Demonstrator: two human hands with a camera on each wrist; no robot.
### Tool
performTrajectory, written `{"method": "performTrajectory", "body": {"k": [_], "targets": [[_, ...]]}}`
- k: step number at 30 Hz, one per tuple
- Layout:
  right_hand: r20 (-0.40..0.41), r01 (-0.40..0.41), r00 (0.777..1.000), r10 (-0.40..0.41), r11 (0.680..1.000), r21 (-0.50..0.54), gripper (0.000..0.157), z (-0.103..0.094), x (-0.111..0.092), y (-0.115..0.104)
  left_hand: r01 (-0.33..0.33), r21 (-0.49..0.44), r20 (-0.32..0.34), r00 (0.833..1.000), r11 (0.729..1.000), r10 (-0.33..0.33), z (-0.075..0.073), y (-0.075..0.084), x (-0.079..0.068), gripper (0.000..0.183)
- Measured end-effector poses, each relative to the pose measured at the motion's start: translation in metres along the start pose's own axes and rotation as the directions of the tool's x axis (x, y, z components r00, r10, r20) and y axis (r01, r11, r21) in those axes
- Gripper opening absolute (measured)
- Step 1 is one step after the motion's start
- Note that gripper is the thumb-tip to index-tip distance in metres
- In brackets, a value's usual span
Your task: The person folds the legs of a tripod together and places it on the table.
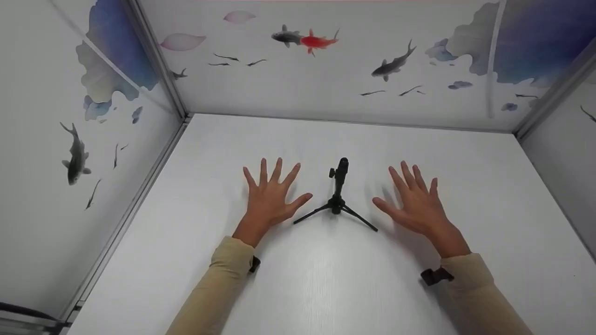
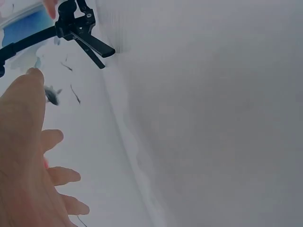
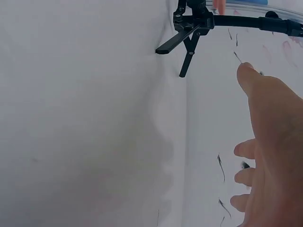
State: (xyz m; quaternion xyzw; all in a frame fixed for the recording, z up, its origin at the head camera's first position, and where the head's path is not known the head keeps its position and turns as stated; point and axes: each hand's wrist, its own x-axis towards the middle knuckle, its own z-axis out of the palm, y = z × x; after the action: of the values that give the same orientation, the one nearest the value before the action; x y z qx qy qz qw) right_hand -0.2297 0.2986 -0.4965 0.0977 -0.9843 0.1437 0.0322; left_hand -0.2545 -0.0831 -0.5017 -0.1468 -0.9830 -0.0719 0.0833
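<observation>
A small black tripod (image 1: 340, 186) stands upright on the white table, its legs spread and a knob on the left of its upper part. To its left is my left hand (image 1: 270, 197), palm down with straight, spread fingers and the thumb toward a tripod leg. My right hand (image 1: 416, 204) is on the other side, likewise spread, thumb pointing inward. Neither hand holds anything. In the left wrist view the tripod (image 2: 71, 23) shows beyond the thumb at top left; in the right wrist view the tripod (image 3: 196, 23) appears at the top, beyond the right thumb.
White panels enclose the table (image 1: 298, 288) at the back and sides. The back panel (image 1: 316, 83) carries printed fish and blue shapes. A metal-framed side panel (image 1: 42, 223) runs along the left. Dark straps (image 1: 436, 276) show at the sleeve cuffs.
</observation>
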Motion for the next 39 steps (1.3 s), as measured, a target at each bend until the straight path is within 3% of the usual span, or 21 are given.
{"method": "performTrajectory", "body": {"k": [3, 7, 16, 22, 28, 34, 39], "targets": [[-0.032, 0.022, 0.999, -0.021, 0.999, 0.023, 0.096, 0.000, -0.001, -0.004, -0.027, -0.025, -0.018, 0.999, 0.999, 0.026, 0.001, 0.003, 0.000, 0.084], [-0.102, 0.062, 0.993, -0.057, 0.997, 0.047, 0.087, 0.001, -0.002, -0.009, -0.065, -0.130, -0.063, 0.996, 0.989, 0.057, 0.002, 0.010, 0.001, 0.077], [-0.273, 0.146, 0.954, -0.123, 0.987, 0.064, 0.074, 0.003, -0.004, -0.020, -0.152, -0.319, -0.161, 0.981, 0.936, 0.104, 0.002, 0.023, -0.002, 0.066], [-0.345, 0.193, 0.926, -0.156, 0.978, 0.077, 0.067, 0.002, -0.001, -0.031, -0.184, -0.373, -0.213, 0.971, 0.909, 0.110, 0.003, 0.031, -0.004, 0.056], [-0.394, 0.252, 0.897, -0.199, 0.964, 0.087, 0.063, 0.001, 0.002, -0.043, -0.219, -0.407, -0.232, 0.964, 0.887, 0.132, 0.003, 0.039, -0.004, 0.053], [-0.466, 0.323, 0.850, -0.245, 0.942, 0.093, 0.057, 0.003, 0.007, -0.049, -0.234, -0.441, -0.245, 0.960, 0.866, 0.135, 0.004, 0.044, -0.001, 0.050], [-0.492, 0.351, 0.832, -0.257, 0.930, 0.107, 0.054, 0.003, 0.008, -0.055, -0.244, -0.474, -0.242, 0.960, 0.846, 0.141, 0.007, 0.046, 0.002, 0.046]]}}
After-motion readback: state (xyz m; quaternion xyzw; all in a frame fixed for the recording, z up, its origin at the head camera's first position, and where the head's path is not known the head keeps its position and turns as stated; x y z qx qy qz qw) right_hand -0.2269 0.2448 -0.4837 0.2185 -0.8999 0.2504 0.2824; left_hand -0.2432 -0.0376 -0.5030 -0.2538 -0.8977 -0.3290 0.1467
